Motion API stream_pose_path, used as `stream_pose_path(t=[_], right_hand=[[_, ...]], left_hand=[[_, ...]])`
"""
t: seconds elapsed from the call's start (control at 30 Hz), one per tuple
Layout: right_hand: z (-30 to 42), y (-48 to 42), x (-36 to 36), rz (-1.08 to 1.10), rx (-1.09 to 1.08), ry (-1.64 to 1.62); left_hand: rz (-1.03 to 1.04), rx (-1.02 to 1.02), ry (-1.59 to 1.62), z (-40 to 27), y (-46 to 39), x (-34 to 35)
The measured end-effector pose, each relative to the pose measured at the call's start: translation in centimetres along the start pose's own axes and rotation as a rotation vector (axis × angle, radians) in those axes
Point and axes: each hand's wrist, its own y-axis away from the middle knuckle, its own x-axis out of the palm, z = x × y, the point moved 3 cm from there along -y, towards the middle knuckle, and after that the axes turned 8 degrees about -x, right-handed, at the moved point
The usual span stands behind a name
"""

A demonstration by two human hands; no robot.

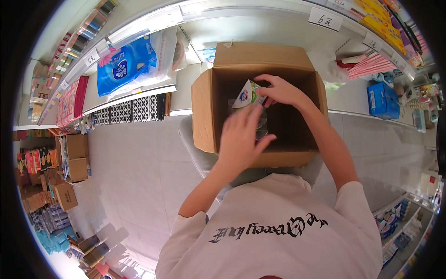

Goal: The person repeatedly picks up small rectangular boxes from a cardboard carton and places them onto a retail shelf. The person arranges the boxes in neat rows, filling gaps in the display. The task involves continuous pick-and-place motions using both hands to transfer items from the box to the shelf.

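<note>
An upright cardboard box [204, 108] with its flaps spread stands before me, on what looks like a grey seat. My right hand [275, 90], reaching in from the right, grips a small white and green printed packet [245, 95] at its right side, tilted near the box's upper left inside. My left hand [242, 134] is over the left part of the box, slightly blurred, fingers apart and pointing at the packet; whether its fingertips touch the packet is hard to tell. Below them, partly hidden by my left hand, further clear-and-green packaging [262, 127] shows inside the box.
Shelves with price cards [325, 19] curve across the top. A blue tissue pack [127, 62] lies on the left shelf, a blue carton [382, 101] on the right one. Cardboard boxes [77, 151] stand at the far left; another stocked shelf [400, 226] is at lower right.
</note>
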Motion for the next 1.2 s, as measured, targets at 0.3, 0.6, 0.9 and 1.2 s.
stream_pose_path(t=[0.3, 0.6, 0.9, 1.2], right_hand=[[-20.2, -9.8, 3.6, 0.147, 0.556, 0.078], [-32.6, -11.2, 6.9, -0.383, 0.628, -0.633], [-35.4, -12.4, 8.1, -0.23, 0.497, -0.574], [-40.0, -15.3, 7.7, -0.242, 0.396, -0.496]], left_hand=[[0.677, 0.041, -0.098, -0.6, 4.5, 4.1], [0.551, 0.093, -0.123, -0.4, 4.9, 4.7], [0.519, 0.09, -0.094, -0.3, 4.6, 4.2], [0.541, 0.098, -0.093, -0.3, 4.2, 4.2]])
